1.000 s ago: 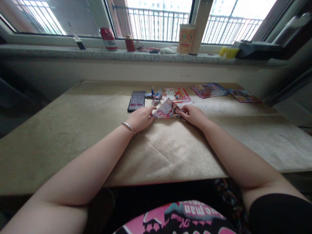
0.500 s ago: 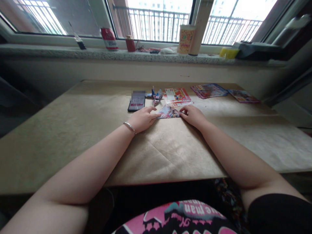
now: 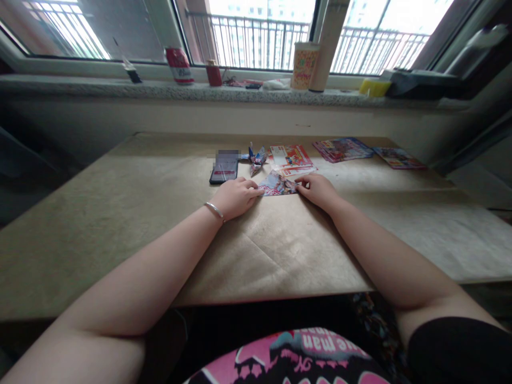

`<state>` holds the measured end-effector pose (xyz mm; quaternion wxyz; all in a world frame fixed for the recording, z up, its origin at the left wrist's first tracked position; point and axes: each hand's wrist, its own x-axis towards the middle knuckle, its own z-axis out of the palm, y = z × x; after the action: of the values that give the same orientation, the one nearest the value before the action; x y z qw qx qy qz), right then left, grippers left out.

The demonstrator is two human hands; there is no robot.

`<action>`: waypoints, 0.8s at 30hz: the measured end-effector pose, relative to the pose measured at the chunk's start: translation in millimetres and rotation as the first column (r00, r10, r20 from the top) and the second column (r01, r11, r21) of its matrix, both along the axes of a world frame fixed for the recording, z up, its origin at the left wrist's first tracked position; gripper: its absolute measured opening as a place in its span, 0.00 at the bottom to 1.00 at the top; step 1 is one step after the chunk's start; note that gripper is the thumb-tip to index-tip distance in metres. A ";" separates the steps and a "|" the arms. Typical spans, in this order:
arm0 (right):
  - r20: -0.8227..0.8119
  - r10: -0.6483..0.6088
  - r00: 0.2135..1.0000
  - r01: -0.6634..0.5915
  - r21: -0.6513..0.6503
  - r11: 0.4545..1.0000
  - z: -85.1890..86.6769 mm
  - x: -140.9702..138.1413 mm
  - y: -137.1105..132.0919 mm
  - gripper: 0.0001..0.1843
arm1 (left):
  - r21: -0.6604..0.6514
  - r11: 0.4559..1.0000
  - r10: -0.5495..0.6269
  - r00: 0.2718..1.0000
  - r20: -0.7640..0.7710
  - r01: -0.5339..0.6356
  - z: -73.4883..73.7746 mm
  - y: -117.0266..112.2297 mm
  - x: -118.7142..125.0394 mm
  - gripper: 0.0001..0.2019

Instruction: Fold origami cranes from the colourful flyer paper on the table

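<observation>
A sheet of colourful printed paper (image 3: pixel 279 184), folded to a triangle-like shape, lies flat on the table between my hands. My left hand (image 3: pixel 237 196), a silver bangle at its wrist, has its fingers together on the paper's left corner. At the opposite corner, the thumb and fingers of my right hand (image 3: pixel 319 191) pinch the edge. Just beyond the paper sits a folded paper crane (image 3: pixel 256 158) in blue and red print. Behind it and to the right lie red and white printed sheets (image 3: pixel 294 158).
A phone (image 3: pixel 224 166) lies beyond my left hand. Stacked printed booklets or sheets (image 3: pixel 343 149) and another printed piece (image 3: pixel 400 158) are at the table's back right. On the stone windowsill (image 3: pixel 240 94) stand a red can (image 3: pixel 179 66), a red bottle (image 3: pixel 213 73) and a patterned cup (image 3: pixel 305 65).
My left hand's fingers have drawn together and come down onto the left corner of the paper. My right hand stays almost where it was.
</observation>
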<state>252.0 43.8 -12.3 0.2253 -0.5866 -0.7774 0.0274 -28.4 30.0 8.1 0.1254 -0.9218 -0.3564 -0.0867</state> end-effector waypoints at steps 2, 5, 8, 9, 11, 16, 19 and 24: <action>-0.058 0.001 0.998 -0.001 -0.002 1.000 0.9 -0.1 -0.5 0.15 | -0.006 1.000 -0.006 0.999 0.036 0.006 -1.1 1.4 -0.9 0.17; -0.178 0.019 0.984 -0.019 0.000 1.000 2.9 -1.2 -1.7 0.12 | 0.000 1.000 0.012 0.993 0.118 -0.012 -1.1 2.3 -1.6 0.17; -0.258 0.060 0.964 -0.056 0.022 0.998 5.5 -3.5 -4.1 0.09 | 0.017 0.995 0.087 0.964 0.252 -0.094 0.4 1.1 -0.7 0.26; -0.270 0.083 0.959 -0.078 0.028 0.997 6.5 -4.5 -5.1 0.08 | 0.014 0.993 0.106 0.951 0.289 -0.115 1.0 0.5 -0.2 0.29; -0.285 0.140 0.948 -0.133 0.042 0.990 8.4 -6.5 -7.4 0.07 | -0.002 0.994 0.108 0.943 0.316 -0.113 1.8 -0.1 0.4 0.32; -0.231 0.322 0.918 -0.300 0.123 0.946 11.9 -9.3 -12.1 0.05 | 0.034 0.999 0.029 0.952 0.306 -0.041 1.3 1.3 0.2 0.27; -0.162 0.382 0.910 -0.361 0.145 0.921 12.7 -9.4 -13.3 0.03 | 0.061 0.998 -0.032 0.955 0.294 0.015 -0.3 3.6 -0.9 0.19; -0.039 0.491 0.870 -0.483 0.134 0.865 15.9 -10.1 -15.8 0.03 | 0.022 0.995 -0.097 0.954 0.284 0.094 -1.7 7.0 -3.0 0.14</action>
<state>241.9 28.0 3.6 0.2738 -0.3554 -0.8919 0.0575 -31.4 37.0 6.4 0.0723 -0.9154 -0.3253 -0.2260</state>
